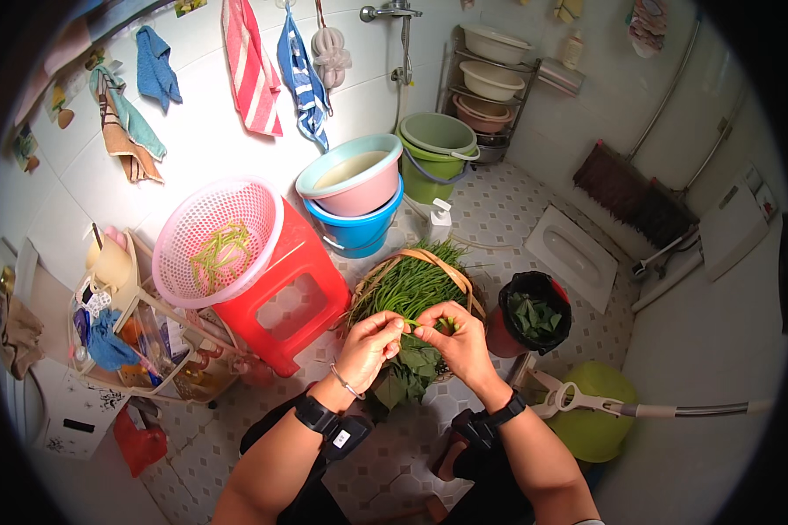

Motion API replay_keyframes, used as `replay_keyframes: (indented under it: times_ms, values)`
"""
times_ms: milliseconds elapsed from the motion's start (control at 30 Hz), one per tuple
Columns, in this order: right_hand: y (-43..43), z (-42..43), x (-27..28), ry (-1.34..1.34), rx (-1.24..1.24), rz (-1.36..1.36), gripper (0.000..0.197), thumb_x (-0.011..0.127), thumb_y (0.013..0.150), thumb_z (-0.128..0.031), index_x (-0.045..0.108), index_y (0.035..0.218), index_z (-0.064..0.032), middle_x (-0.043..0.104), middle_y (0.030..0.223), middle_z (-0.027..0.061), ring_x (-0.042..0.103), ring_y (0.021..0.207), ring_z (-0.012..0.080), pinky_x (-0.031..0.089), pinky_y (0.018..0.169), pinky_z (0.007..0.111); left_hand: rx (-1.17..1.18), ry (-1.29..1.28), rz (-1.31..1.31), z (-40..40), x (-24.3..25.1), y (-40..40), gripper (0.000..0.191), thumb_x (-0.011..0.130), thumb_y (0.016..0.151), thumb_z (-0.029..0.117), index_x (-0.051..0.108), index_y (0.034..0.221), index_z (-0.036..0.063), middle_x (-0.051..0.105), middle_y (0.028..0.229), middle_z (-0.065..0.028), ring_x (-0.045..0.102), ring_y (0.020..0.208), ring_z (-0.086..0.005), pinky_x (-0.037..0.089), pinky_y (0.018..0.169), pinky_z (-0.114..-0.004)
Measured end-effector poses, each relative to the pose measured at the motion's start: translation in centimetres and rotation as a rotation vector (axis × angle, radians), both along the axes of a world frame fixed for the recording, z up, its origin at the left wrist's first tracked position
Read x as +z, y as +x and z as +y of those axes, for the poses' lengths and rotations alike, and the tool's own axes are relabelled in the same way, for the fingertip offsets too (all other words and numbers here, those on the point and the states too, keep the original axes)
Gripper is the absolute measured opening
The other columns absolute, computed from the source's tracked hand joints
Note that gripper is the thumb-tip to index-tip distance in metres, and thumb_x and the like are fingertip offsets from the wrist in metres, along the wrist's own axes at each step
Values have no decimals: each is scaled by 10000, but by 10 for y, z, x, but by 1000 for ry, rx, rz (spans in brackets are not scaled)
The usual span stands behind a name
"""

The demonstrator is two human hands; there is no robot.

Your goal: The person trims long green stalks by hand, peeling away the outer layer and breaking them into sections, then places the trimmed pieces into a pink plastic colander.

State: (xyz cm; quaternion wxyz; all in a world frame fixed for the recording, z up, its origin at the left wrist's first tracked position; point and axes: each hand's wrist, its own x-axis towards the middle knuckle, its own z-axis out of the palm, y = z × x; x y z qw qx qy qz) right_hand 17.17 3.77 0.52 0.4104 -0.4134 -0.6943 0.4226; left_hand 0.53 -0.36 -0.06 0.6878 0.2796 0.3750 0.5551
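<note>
My left hand [369, 348] and my right hand [456, 338] meet over a woven basket, both pinching a thin green stem [412, 323] between thumb and fingertips. More short stem pieces show at my right fingers. Behind and beneath the hands, the basket with its looped handle [461, 279] holds a heap of long thin green stems [410, 282]. Broad green leaves [410, 374] hang over its near side. To the left, a pink perforated plastic colander [171, 269] on a red plastic stool [325, 272] holds cut pale green stem pieces [222, 252].
At right stands a bin lined with a black bag [555, 344], with leaves [534, 315] inside. A green mop bucket [597, 420] is near my right arm. Behind are a basin of liquid [351, 190] on a blue bucket [358, 236], a pump bottle [440, 220] and a squat toilet [572, 256].
</note>
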Motion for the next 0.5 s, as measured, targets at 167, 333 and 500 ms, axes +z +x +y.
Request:
replay_keyframes:
  times_ms: [167,333,500]
  values:
    - [-2,-2,6,-716,186,470,101,684,802,-80,620,868,-39,554,722,-48,437,591,28,316,497,178,6,61,118,0,-4,0,89,512,918,105,557,885,36,549,795,-3,420,612,-38,347,551,-175]
    - [20,22,-10,-894,57,890,109,619,857,-123,572,935,-63,491,712,-62,263,457,35,213,421,185,81,71,99,1,-6,4,82,519,900,91,560,854,39,539,781,1,441,608,-44,358,549,-174]
    - [41,36,-13,-939,71,1102,88,595,876,-137,573,894,-54,493,676,-39,255,438,41,225,383,189,141,46,69,2,4,-2,57,530,854,42,534,799,31,550,801,-36,449,600,-61,373,573,-202]
